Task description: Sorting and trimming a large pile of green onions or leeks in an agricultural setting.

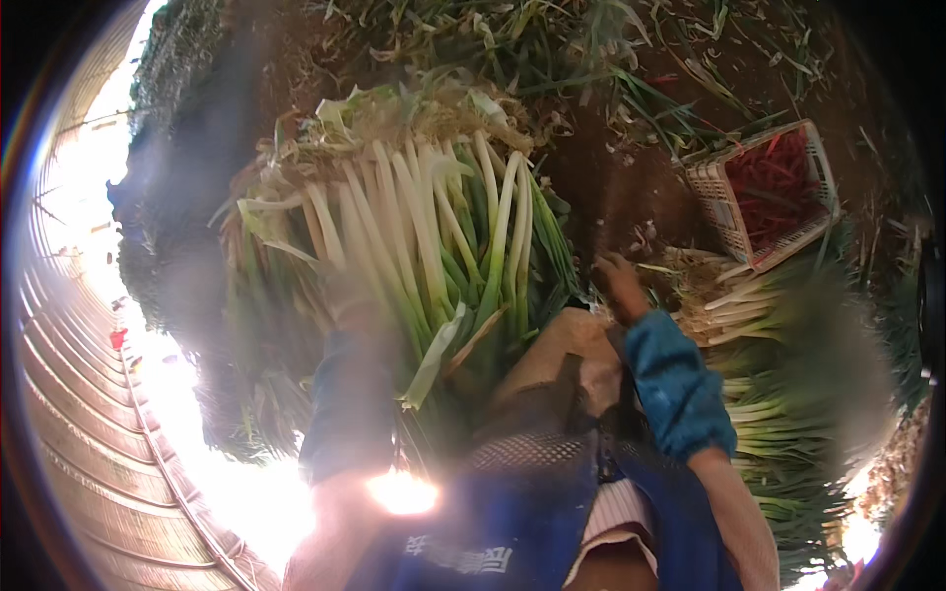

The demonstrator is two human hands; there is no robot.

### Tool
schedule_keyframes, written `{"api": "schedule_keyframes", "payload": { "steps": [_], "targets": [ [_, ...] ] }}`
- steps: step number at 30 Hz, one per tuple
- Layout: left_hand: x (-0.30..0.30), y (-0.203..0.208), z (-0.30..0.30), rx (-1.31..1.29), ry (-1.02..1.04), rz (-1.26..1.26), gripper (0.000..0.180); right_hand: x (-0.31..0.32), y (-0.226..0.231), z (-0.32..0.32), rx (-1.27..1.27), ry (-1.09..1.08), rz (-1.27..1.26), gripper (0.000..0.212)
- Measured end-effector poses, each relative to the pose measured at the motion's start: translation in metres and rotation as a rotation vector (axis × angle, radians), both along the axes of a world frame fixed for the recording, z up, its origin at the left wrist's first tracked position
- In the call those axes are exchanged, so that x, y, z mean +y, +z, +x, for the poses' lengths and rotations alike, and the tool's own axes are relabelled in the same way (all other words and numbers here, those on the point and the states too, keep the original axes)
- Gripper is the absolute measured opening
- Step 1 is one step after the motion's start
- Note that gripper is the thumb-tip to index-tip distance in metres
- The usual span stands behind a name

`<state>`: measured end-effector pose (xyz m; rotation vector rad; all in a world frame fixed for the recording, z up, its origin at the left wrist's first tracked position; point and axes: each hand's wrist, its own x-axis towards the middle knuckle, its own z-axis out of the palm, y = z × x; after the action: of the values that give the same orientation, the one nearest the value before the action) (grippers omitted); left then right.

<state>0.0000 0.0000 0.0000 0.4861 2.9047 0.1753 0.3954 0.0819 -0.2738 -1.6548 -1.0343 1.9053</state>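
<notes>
A large heap of long green onions (414, 236), with white stalks and ragged, dry root ends, lies in front of me and to the left. My left hand (357, 307) rests at the left part of this heap; glare and haze blur its fingers. To the right of the heap, my right hand (621, 288) is over the ground beside my knee. Its fingers point forward, slightly apart, and I see nothing held in them. Blue sleeve covers (675, 384) wrap both forearms.
A pale plastic crate (724, 212) of thin red strips (774, 187) stands tilted at the right. Below it lie rows of green onions (759, 424). Loose leaves (680, 98) litter the brown soil ahead. A ribbed, curved wall (108, 463) runs along the far left.
</notes>
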Motion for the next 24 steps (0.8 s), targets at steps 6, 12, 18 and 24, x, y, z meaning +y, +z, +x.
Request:
{"api": "schedule_keyframes", "payload": {
  "steps": [6, 12, 18, 24],
  "targets": [
    [0.052, 0.027, 0.075, 0.111, -0.220, 0.027, 0.076, 0.045, -0.035, -0.077, 0.034, 0.159, 0.004, 0.049],
    [0.076, 0.031, 0.123, 0.024, -0.130, 0.081, 0.065, 0.050, -0.018, -0.155, 0.212, 0.008, -0.342, 0.061],
    [0.081, 0.009, 0.180, 0.071, -0.448, 0.005, 0.062, 0.066, 0.035, -0.179, 0.235, 0.208, -0.588, 0.058],
    [0.076, -0.069, 0.193, -0.185, -0.455, -0.283, 0.055, 0.102, 0.099, -0.166, 0.437, 0.313, -0.642, 0.048]
  ]
}}
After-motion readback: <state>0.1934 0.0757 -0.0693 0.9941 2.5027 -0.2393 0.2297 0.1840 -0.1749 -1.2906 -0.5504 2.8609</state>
